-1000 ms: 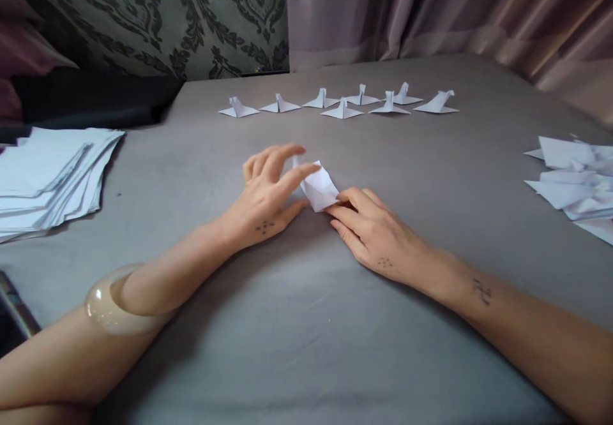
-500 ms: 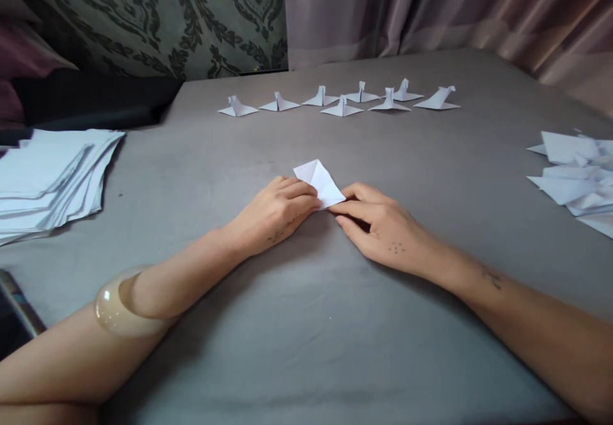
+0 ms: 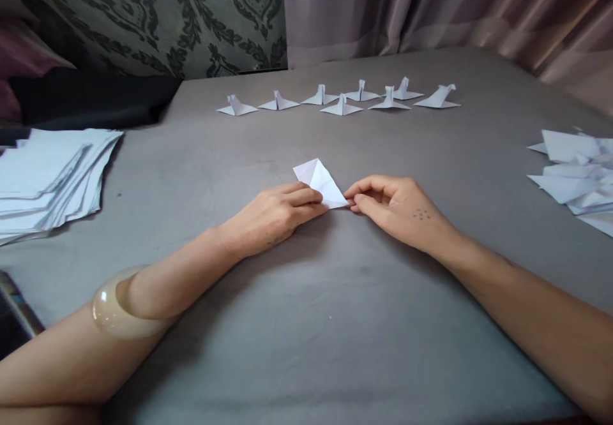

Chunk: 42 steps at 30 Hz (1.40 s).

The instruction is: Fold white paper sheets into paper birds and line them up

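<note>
A small folded white paper (image 3: pixel 327 186) with creases lies on the grey cloth between my hands. My left hand (image 3: pixel 290 211) lies over its lower left part, fingers closed together on the paper and hiding that side. At the paper's right corner, my right hand (image 3: pixel 393 205) pinches the tip between thumb and fingers. The paper's upper point and right edge stay in sight.
Several folded paper birds (image 3: pixel 341 106) stand in rows toward the back of the grey-covered table (image 3: pixel 306 348). A stack of white paper sheets (image 3: pixel 52 176) lies at the left, and a pile of folded papers (image 3: pixel 579 170) at the right. Behind hang curtains (image 3: pixel 345 16).
My right hand has turned and shifted slightly right, its thumb now closed with the fingers at the paper's right corner. My left hand has slid a little right over the paper.
</note>
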Motion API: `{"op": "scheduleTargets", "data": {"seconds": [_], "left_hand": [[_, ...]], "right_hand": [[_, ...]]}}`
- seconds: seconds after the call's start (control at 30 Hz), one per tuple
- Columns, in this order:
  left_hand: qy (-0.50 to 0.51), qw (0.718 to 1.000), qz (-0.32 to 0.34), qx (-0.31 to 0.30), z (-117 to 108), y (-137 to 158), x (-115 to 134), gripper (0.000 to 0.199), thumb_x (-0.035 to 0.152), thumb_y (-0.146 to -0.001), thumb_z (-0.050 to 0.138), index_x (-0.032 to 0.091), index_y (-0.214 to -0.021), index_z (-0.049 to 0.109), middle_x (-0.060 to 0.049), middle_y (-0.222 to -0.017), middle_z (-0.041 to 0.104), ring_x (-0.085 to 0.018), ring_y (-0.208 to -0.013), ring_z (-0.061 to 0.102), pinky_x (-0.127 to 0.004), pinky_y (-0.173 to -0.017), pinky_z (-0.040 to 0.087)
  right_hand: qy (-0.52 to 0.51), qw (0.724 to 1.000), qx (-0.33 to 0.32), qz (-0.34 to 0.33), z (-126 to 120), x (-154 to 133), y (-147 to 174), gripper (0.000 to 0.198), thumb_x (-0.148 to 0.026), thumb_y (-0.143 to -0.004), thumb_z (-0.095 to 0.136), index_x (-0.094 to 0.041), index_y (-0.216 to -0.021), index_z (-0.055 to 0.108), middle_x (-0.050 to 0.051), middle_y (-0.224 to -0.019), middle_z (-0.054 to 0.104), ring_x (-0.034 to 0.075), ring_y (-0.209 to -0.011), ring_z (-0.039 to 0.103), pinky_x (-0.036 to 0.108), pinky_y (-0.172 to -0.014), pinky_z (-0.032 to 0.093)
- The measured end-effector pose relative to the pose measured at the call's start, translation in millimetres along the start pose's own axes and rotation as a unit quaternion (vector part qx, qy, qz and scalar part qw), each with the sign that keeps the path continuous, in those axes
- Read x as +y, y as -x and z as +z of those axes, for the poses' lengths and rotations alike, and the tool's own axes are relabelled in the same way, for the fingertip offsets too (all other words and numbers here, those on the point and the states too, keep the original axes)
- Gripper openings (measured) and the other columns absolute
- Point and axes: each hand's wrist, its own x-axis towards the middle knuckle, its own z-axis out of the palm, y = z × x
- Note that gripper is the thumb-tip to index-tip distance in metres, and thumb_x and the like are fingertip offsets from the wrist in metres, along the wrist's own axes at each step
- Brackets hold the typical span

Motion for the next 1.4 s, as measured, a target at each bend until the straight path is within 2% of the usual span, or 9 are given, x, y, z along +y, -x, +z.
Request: {"op": "scheduleTargets", "data": {"seconds": [0.3,0.6,0.73,0.93,1.03,1.13,1.23,1.3,1.4], "left_hand": [[-0.026,0.998,0.0,-0.06,-2,-7,1,0.043,0.015,-0.099,0.028,0.018,-0.134,0.053,-0.012,-0.111,0.06,-0.021,-0.093,0.051,-0.033,-0.085,0.045],[-0.055,0.995,-0.037,-0.078,5,-16,6,0.059,0.006,-0.088,0.039,0.032,-0.141,0.046,-0.012,-0.109,0.053,-0.022,-0.09,0.046,-0.038,-0.084,0.044],[-0.054,0.998,-0.034,-0.027,11,-14,6,0.051,0.008,-0.091,0.038,0.028,-0.135,0.053,-0.011,-0.105,0.057,-0.021,-0.089,0.05,-0.036,-0.081,0.046],[0.013,0.995,-0.047,0.085,13,-4,1,0.031,0.014,-0.097,0.036,0.016,-0.105,0.066,-0.009,-0.099,0.066,-0.017,-0.088,0.058,-0.029,-0.075,0.049],[0.033,0.992,-0.061,0.102,13,-3,0,0.024,0.018,-0.097,0.04,0.015,-0.098,0.065,-0.008,-0.096,0.066,-0.016,-0.086,0.059,-0.027,-0.073,0.049],[0.016,0.987,-0.099,0.128,12,-4,0,0.018,0.023,-0.095,0.047,0.016,-0.106,0.06,-0.01,-0.104,0.062,-0.019,-0.092,0.057,-0.032,-0.078,0.049],[-0.063,0.965,-0.14,0.214,10,-3,1,0.045,0.033,-0.089,0.059,0.016,-0.129,0.047,-0.016,-0.119,0.054,-0.026,-0.108,0.051,-0.042,-0.091,0.044],[-0.128,0.943,-0.145,0.27,9,-2,2,0.057,0.036,-0.088,0.061,0.019,-0.138,0.039,-0.017,-0.126,0.049,-0.029,-0.117,0.045,-0.046,-0.099,0.037],[-0.184,0.934,-0.108,0.285,6,1,2,0.045,0.032,-0.091,0.056,0.029,-0.135,0.044,-0.012,-0.129,0.051,-0.028,-0.122,0.043,-0.045,-0.101,0.03]], "right_hand": [[-0.007,0.999,0.027,0.027,-2,4,-3,0.017,-0.02,-0.078,0.055,-0.02,-0.087,0.069,0.003,-0.078,0.074,0.016,-0.072,0.069,0.027,-0.068,0.051],[0.01,0.998,0.058,-0.031,4,12,-6,0.018,-0.019,-0.079,0.055,-0.02,-0.091,0.068,0.004,-0.087,0.073,0.016,-0.071,0.067,0.031,-0.069,0.053],[0.04,0.997,0.056,-0.037,7,10,-5,0.017,-0.022,-0.081,0.055,-0.021,-0.093,0.067,0.003,-0.085,0.072,0.015,-0.069,0.064,0.029,-0.065,0.051],[0.077,0.993,0.07,-0.06,16,2,-2,0.028,-0.042,-0.08,0.064,-0.021,-0.098,0.066,0.0,-0.078,0.066,0.012,-0.061,0.055,0.027,-0.059,0.046],[0.076,0.993,0.064,-0.065,20,2,-2,0.029,-0.039,-0.078,0.068,-0.022,-0.101,0.065,-0.001,-0.077,0.064,0.011,-0.059,0.053,0.026,-0.058,0.045],[0.072,0.991,0.054,-0.095,20,2,-3,0.02,-0.033,-0.081,0.066,-0.022,-0.097,0.065,-0.001,-0.076,0.064,0.012,-0.06,0.054,0.026,-0.058,0.045],[0.118,0.969,0.079,-0.2,17,0,0,0.009,-0.026,-0.088,0.058,-0.022,-0.091,0.065,0.002,-0.084,0.065,0.013,-0.068,0.057,0.027,-0.063,0.046],[0.198,0.931,0.122,-0.283,15,-1,2,0.016,-0.019,-0.092,0.051,-0.022,-0.091,0.066,0.005,-0.09,0.066,0.015,-0.076,0.059,0.03,-0.07,0.047],[0.319,0.861,0.165,-0.361,11,-1,4,0.025,-0.013,-0.093,0.045,-0.023,-0.092,0.067,0.007,-0.094,0.068,0.018,-0.08,0.058,0.034,-0.073,0.045]]}}
